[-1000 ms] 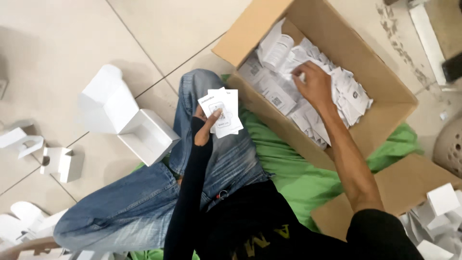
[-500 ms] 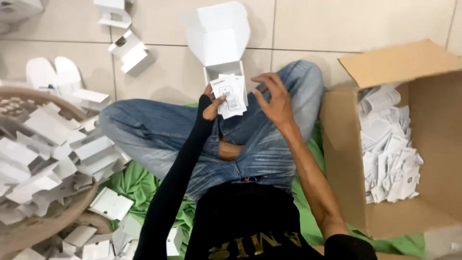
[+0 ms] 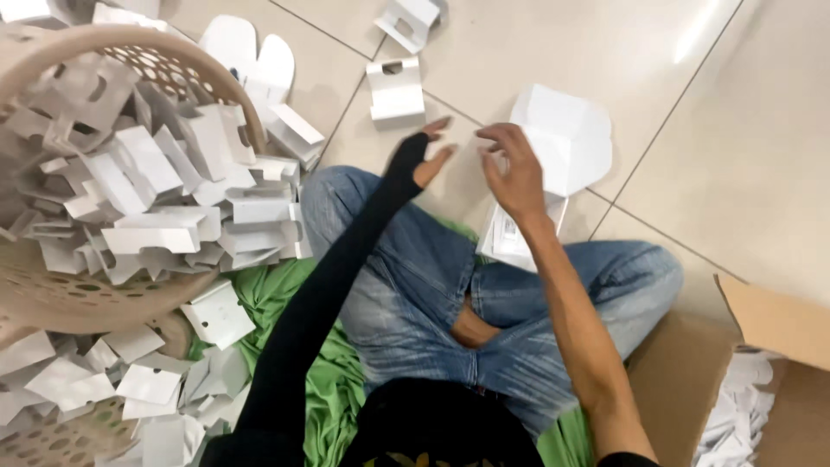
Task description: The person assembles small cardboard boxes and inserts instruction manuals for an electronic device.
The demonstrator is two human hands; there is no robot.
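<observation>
Seen from the head camera, looking down at a person sitting cross-legged in jeans on a tiled floor. Near the upper middle of the frame the left hand (image 3: 425,154), in a black sleeve that covers the palm, is raised with fingers spread and holds nothing. Just to its right, close but not touching, the right hand (image 3: 513,171) hangs with fingers curled loosely downward, also holding nothing. Directly behind and below the right hand stands an open white box (image 3: 560,149), lid flap up, on the floor by the knee; white printed cards (image 3: 504,239) sit in its lower part. Filling the upper left is a beige perforated basket (image 3: 95,298), tilted and heaped with folded white cardboard inserts (image 3: 164,186) that spill over its rim. More flat white pieces (image 3: 143,380) lie at lower left on a green cloth (image 3: 324,398). At the lower right corner a brown cardboard carton (image 3: 761,316) holds a pile of white paper slips (image 3: 735,424).
</observation>
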